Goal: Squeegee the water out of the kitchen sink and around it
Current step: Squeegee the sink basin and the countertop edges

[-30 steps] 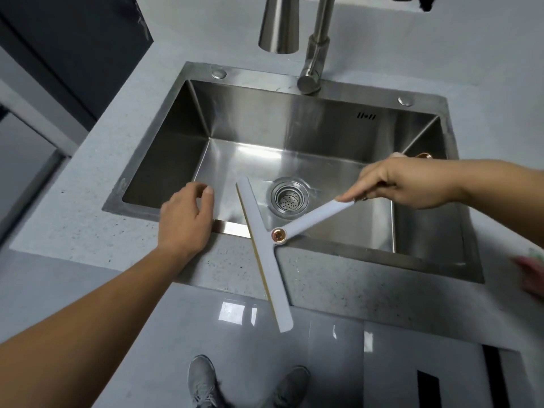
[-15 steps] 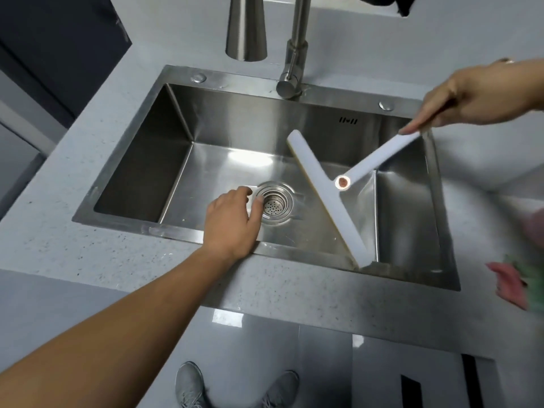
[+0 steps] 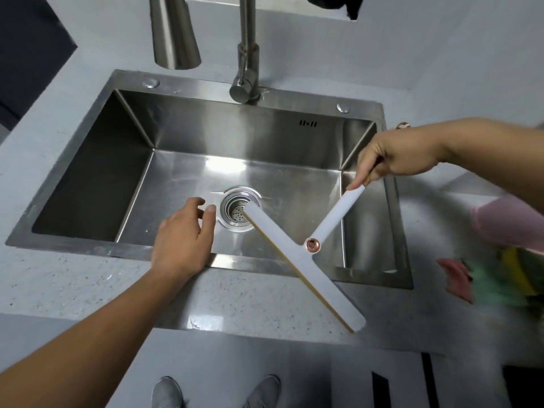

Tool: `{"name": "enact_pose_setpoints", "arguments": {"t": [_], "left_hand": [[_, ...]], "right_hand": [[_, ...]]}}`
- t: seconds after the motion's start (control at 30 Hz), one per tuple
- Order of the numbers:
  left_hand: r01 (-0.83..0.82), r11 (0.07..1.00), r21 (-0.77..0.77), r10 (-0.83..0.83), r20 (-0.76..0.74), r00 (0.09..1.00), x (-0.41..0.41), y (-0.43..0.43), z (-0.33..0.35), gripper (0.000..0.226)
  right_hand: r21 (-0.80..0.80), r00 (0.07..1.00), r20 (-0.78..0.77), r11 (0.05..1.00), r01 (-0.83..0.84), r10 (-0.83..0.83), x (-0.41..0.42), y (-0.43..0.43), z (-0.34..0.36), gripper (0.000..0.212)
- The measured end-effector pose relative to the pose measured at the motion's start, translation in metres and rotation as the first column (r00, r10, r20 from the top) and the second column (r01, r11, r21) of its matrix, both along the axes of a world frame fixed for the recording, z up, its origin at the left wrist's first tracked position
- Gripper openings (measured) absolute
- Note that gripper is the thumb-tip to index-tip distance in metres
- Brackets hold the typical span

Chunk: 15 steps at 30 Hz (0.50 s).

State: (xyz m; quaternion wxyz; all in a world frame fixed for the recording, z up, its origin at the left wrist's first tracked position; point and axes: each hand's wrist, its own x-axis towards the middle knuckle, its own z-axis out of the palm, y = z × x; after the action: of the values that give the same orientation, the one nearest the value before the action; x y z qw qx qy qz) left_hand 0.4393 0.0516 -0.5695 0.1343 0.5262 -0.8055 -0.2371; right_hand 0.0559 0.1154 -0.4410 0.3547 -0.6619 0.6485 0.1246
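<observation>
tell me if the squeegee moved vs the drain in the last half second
Yes. The squeegee swung toward the person: its blade now runs from the drain out over the front counter.

I see a brushed stainless-steel sink [image 3: 188,119] across the centre of the frame, its floor shiny with glare. The faucet [image 3: 245,69] at top centre is satin metal. The squeegee [image 3: 297,254] at lower right looks matt white plastic. The countertop [image 3: 73,287] is speckled grey stone, lightly glossy.

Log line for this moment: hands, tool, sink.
right hand: grips white T-shaped squeegee by handle | blade: spans drain strainer to front counter | left hand: open, empty, over stainless steel sink front rim
</observation>
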Motion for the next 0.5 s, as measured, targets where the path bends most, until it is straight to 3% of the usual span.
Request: {"name": "enact_pose_setpoints", "arguments": {"t": [0.17,0.27,0.37,0.5], "left_hand": [[0.006,1.000,-0.024,-0.006,0.013,1.000,-0.006,0.001,0.003,0.058],[0.000,1.000,-0.025,0.001,0.018,1.000,-0.006,0.000,0.003,0.059],[0.010,0.999,-0.032,-0.009,0.031,0.999,-0.007,-0.001,0.002,0.061],[0.022,1.000,-0.022,-0.021,0.041,0.999,-0.006,-0.001,0.003,0.061]], "right_hand": [[-0.104,0.993,-0.094,0.993,0.055,-0.065,-0.039,-0.008,0.041,0.058],[-0.151,0.994,-0.099,0.988,0.024,-0.039,-0.044,-0.005,0.055,0.055],[-0.110,0.996,-0.085,0.994,-0.024,0.015,-0.030,0.001,0.051,0.048],[-0.050,0.996,-0.079,0.998,-0.043,0.039,-0.016,0.006,0.031,0.055]]}}
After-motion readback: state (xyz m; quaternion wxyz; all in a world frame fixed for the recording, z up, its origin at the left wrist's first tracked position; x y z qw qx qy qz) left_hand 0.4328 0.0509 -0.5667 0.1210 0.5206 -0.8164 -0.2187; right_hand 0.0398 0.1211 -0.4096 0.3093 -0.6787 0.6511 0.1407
